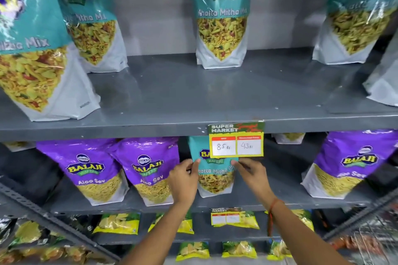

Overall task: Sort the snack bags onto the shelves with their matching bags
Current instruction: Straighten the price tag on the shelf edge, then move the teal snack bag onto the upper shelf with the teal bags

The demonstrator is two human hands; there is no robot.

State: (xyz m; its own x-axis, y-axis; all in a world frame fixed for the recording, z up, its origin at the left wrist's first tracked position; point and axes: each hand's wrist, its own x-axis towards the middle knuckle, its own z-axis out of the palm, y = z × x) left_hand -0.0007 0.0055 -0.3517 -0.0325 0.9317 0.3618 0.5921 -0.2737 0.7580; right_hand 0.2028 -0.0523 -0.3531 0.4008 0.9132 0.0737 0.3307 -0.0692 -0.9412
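Observation:
A teal Khatta Mitha Mix bag (pixel 215 176) stands upright on the middle shelf (pixel 247 202) between purple Aloo Sev bags (pixel 148 170). My left hand (pixel 184 180) grips its left edge and my right hand (pixel 251 175) grips its right edge. Its top is partly hidden behind a yellow price tag (pixel 236 140). On the upper shelf (pixel 172 118) stand several matching teal Khatta Mitha Mix bags, one at centre back (pixel 221 15) and a large one at the front left (pixel 32 49).
Another purple Aloo Sev bag (pixel 344 163) stands at the middle shelf's right. Yellow-green chip packets (pixel 117 222) lie on the lower shelves. A bare stretch of the upper shelf lies between the teal bags. A wire basket (pixel 370 241) sits at the lower right.

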